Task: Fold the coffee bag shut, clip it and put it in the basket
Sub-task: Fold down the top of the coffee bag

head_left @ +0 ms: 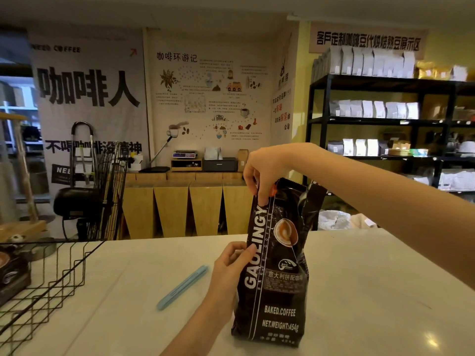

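A tall dark brown coffee bag with white lettering stands upright on the white counter. My right hand reaches in from the right and pinches the bag's top edge from above. My left hand grips the bag's left side at mid-height. A light blue sealing clip lies flat on the counter, just left of my left forearm. The black wire basket stands at the left edge of the counter.
Another dark coffee bag lies inside the basket at the far left. Beyond the counter stand wooden bins, a black wire rack and black shelves stacked with white bags on the right.
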